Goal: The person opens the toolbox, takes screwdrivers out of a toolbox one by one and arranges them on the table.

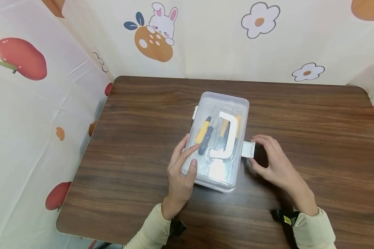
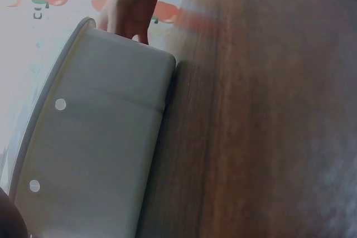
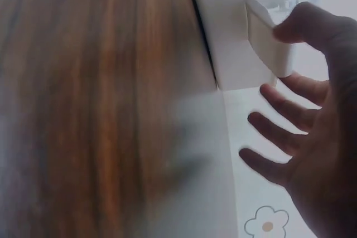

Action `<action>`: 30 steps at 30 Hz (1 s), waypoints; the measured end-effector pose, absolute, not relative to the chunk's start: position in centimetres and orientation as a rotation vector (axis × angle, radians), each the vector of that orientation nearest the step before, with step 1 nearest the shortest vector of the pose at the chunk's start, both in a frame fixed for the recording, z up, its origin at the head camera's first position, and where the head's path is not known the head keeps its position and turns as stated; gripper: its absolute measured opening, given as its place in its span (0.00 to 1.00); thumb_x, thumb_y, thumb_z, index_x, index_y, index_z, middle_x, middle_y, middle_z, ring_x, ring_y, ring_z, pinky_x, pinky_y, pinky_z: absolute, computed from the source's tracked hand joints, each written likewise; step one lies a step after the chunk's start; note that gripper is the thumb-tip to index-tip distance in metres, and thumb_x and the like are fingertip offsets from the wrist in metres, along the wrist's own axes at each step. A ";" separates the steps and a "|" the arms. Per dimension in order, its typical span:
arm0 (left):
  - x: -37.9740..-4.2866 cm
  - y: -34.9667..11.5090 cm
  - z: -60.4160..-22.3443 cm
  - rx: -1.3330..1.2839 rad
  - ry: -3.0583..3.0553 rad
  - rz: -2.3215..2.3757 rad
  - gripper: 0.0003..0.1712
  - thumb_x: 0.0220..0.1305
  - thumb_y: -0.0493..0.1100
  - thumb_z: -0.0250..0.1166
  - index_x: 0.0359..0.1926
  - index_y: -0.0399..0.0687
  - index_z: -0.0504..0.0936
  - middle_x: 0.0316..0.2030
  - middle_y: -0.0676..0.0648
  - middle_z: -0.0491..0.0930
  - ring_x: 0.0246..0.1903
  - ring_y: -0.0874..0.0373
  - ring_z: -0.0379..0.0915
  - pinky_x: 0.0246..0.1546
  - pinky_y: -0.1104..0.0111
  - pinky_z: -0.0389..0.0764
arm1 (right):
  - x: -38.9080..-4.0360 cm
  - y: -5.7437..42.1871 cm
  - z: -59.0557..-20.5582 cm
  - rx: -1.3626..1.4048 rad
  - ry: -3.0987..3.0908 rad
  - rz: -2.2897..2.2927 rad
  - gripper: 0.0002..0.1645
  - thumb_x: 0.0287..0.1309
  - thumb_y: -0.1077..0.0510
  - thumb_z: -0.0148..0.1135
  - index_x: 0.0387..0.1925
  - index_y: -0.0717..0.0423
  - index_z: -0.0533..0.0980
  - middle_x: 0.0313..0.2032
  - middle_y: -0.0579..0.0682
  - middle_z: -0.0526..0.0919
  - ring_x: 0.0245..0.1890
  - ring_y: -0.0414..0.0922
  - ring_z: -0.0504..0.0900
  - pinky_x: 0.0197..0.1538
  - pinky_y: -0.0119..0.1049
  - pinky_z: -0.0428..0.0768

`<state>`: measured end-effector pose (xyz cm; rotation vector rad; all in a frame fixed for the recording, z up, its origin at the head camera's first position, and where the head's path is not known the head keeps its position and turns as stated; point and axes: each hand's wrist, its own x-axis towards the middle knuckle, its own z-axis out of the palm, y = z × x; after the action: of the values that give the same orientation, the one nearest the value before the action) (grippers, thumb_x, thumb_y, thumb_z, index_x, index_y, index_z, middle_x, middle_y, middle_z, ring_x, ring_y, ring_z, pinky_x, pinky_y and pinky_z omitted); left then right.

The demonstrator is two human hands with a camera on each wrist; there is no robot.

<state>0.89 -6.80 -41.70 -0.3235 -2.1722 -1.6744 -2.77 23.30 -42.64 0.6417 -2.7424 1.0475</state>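
A plastic storage box (image 1: 218, 173) with a see-through lid and a white carrying handle (image 1: 232, 138) stands on the table, slightly turned. Through the lid show a yellow-handled screwdriver (image 1: 203, 130), a dark-handled screwdriver (image 1: 206, 140) and some orange-and-dark handles (image 1: 225, 128), partly blurred. My left hand (image 1: 180, 176) rests at the box's near left corner, fingers spread, fingertips on the lid. At the right side, the thumb and index finger of my right hand (image 1: 277, 166) pinch the white latch (image 3: 273, 43), which sticks outward; the other fingers are spread apart.
The brown wooden table (image 1: 137, 145) extends around the box on all sides. A cloth printed with fruit, flowers and a rabbit (image 1: 205, 41) hangs behind and at the left. A second white latch (image 1: 195, 112) sits on the box's left side.
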 end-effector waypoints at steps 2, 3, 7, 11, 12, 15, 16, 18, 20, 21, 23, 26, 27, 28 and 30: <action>0.9 -6.8 -41.7 -0.320 -2.173 -1.675 0.23 0.68 0.34 0.58 0.62 0.47 0.84 0.76 0.44 0.68 0.76 0.46 0.64 0.77 0.56 0.67 | -2.8 23.5 -42.9 0.642 -2.762 1.021 0.37 0.47 0.64 0.74 0.61 0.62 0.72 0.64 0.61 0.74 0.65 0.61 0.69 0.68 0.49 0.66; 0.9 -6.8 -41.6 -0.319 -2.173 -1.675 0.23 0.68 0.34 0.58 0.62 0.47 0.84 0.76 0.44 0.68 0.76 0.46 0.64 0.77 0.56 0.67 | -2.8 23.6 -43.0 0.641 -2.775 1.010 0.36 0.48 0.63 0.75 0.60 0.62 0.72 0.65 0.62 0.74 0.66 0.63 0.68 0.66 0.57 0.66; 0.9 -6.8 -41.6 -0.315 -2.175 -1.676 0.23 0.68 0.34 0.58 0.62 0.47 0.84 0.76 0.44 0.68 0.76 0.46 0.64 0.77 0.56 0.67 | -3.1 23.6 -43.7 0.632 -2.845 0.957 0.35 0.49 0.60 0.76 0.59 0.59 0.73 0.67 0.65 0.72 0.71 0.69 0.63 0.64 0.77 0.62; 0.9 -6.8 -41.6 -0.314 -2.176 -1.678 0.23 0.68 0.34 0.58 0.62 0.47 0.84 0.76 0.45 0.68 0.76 0.46 0.64 0.77 0.56 0.67 | -3.5 23.1 -44.4 0.634 -2.905 0.907 0.36 0.51 0.57 0.78 0.60 0.59 0.73 0.69 0.66 0.70 0.74 0.72 0.60 0.70 0.81 0.54; 0.9 -6.8 -41.6 -0.314 -2.177 -1.680 0.23 0.68 0.34 0.58 0.62 0.47 0.84 0.76 0.45 0.68 0.76 0.46 0.64 0.77 0.56 0.67 | -3.6 22.9 -44.5 0.637 -2.919 0.898 0.36 0.51 0.57 0.78 0.61 0.59 0.73 0.70 0.66 0.70 0.74 0.72 0.59 0.71 0.80 0.52; 0.9 -6.8 -41.6 -0.316 -2.177 -1.683 0.23 0.68 0.34 0.58 0.62 0.47 0.84 0.76 0.45 0.67 0.76 0.46 0.64 0.77 0.56 0.67 | -3.9 22.4 -44.7 0.638 -2.948 0.880 0.38 0.52 0.57 0.78 0.63 0.59 0.72 0.70 0.66 0.69 0.76 0.72 0.57 0.73 0.80 0.50; 0.9 -6.8 -41.6 -0.316 -2.177 -1.684 0.23 0.68 0.34 0.58 0.62 0.47 0.84 0.76 0.45 0.67 0.76 0.46 0.64 0.77 0.56 0.67 | -4.0 22.3 -44.7 0.637 -2.952 0.877 0.38 0.52 0.57 0.78 0.63 0.59 0.72 0.70 0.66 0.69 0.76 0.72 0.57 0.73 0.80 0.49; 0.9 -6.8 -41.6 -0.318 -2.176 -1.685 0.23 0.68 0.34 0.58 0.62 0.47 0.84 0.76 0.45 0.67 0.76 0.46 0.64 0.78 0.56 0.67 | -4.1 22.1 -44.7 0.632 -2.954 0.873 0.39 0.51 0.57 0.78 0.64 0.58 0.73 0.70 0.66 0.69 0.76 0.71 0.57 0.74 0.80 0.48; 0.9 -6.8 -41.6 -0.320 -2.173 -1.684 0.23 0.68 0.34 0.58 0.62 0.47 0.84 0.76 0.45 0.67 0.76 0.46 0.64 0.77 0.56 0.67 | -4.1 22.0 -44.8 0.626 -2.945 0.879 0.39 0.50 0.58 0.78 0.64 0.58 0.73 0.70 0.65 0.69 0.76 0.71 0.57 0.74 0.80 0.48; 0.9 -6.8 -41.7 -0.321 -2.172 -1.682 0.23 0.68 0.34 0.58 0.62 0.46 0.84 0.76 0.44 0.67 0.76 0.46 0.64 0.77 0.56 0.67 | -4.2 22.0 -44.8 0.623 -2.940 0.884 0.39 0.50 0.58 0.78 0.64 0.57 0.73 0.70 0.65 0.69 0.76 0.71 0.57 0.74 0.80 0.48; 0.8 -6.8 -41.6 -0.324 -2.168 -1.677 0.23 0.68 0.34 0.58 0.62 0.46 0.84 0.75 0.44 0.68 0.76 0.46 0.65 0.77 0.56 0.67 | -4.2 21.9 -45.1 0.616 -2.931 0.900 0.39 0.50 0.58 0.79 0.63 0.57 0.73 0.71 0.65 0.68 0.76 0.71 0.56 0.74 0.79 0.47; 0.8 -7.0 -41.6 -0.338 -2.186 -1.671 0.23 0.68 0.34 0.59 0.62 0.46 0.83 0.76 0.44 0.67 0.76 0.46 0.65 0.77 0.55 0.68 | -4.1 22.0 -45.4 0.607 -2.919 0.928 0.39 0.50 0.59 0.79 0.63 0.57 0.73 0.71 0.65 0.68 0.76 0.72 0.56 0.75 0.78 0.46; 0.8 -7.2 -41.5 -0.351 -2.204 -1.665 0.23 0.68 0.35 0.60 0.63 0.47 0.83 0.76 0.44 0.67 0.76 0.46 0.65 0.77 0.55 0.68 | -4.0 22.0 -45.5 0.604 -2.915 0.935 0.39 0.50 0.59 0.80 0.63 0.57 0.73 0.71 0.65 0.67 0.76 0.72 0.56 0.75 0.79 0.45; 0.8 -7.5 -41.4 -0.368 -2.228 -1.656 0.23 0.69 0.36 0.61 0.63 0.48 0.83 0.76 0.45 0.67 0.76 0.46 0.64 0.77 0.55 0.68 | -4.0 22.0 -45.6 0.602 -2.913 0.940 0.39 0.50 0.59 0.80 0.63 0.57 0.72 0.72 0.65 0.67 0.76 0.72 0.55 0.75 0.78 0.45; 0.8 -8.2 -41.2 -0.418 -2.292 -1.644 0.24 0.69 0.37 0.63 0.65 0.50 0.82 0.77 0.46 0.65 0.77 0.47 0.63 0.77 0.55 0.68 | -4.0 22.1 -45.8 0.604 -2.908 0.950 0.39 0.50 0.59 0.80 0.63 0.58 0.72 0.72 0.66 0.67 0.76 0.72 0.55 0.74 0.79 0.45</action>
<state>0.79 -8.19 -41.22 -0.4178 -2.2916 -1.6439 -3.96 22.06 -45.76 0.6045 -2.9083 0.9497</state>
